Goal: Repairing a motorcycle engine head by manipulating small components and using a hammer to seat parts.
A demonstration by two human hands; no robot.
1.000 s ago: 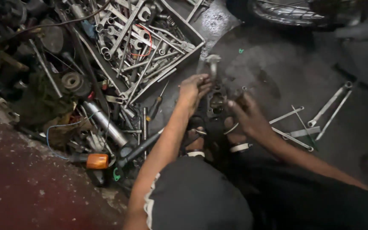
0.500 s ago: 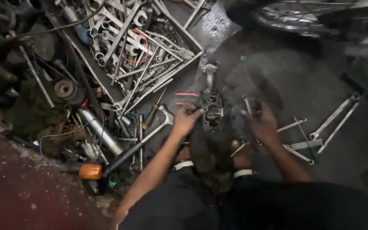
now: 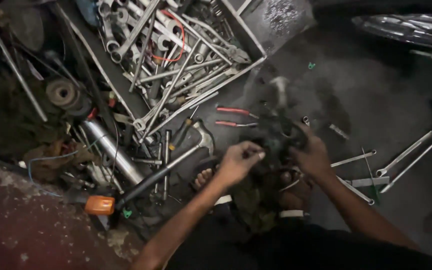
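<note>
Here a dark metal part (image 3: 278,142), blurred and hard to make out in detail, sits on the dark floor (image 3: 376,95) just in front of the person's feet, between the two hands. The left hand (image 3: 238,162) touches its left side with the fingers curled inward and the thumb tip pressed toward the part; whether they truly grip it cannot be told. The right hand (image 3: 313,157) closes on the part's right side, fingers bent around its edge, apparently holding it. A sandalled foot (image 3: 203,178) shows below the left hand.

Just left of the part lies a hammer (image 3: 176,162), its metal head near the left hand and its dark handle running down-left. Above the left hand rests a pair of red-handled pliers (image 3: 233,116). Further left, a shiny metal tube (image 3: 112,150) lies among scrap, with an orange-capped tool (image 3: 98,205) near the reddish floor edge.

At upper left, an open metal tray (image 3: 253,47) holds a heap of spanners (image 3: 176,55) crossing one another. To the right of the hands, several long spanners (image 3: 408,152) lie apart on the floor. A tyre (image 3: 406,30) crosses the upper right corner.
</note>
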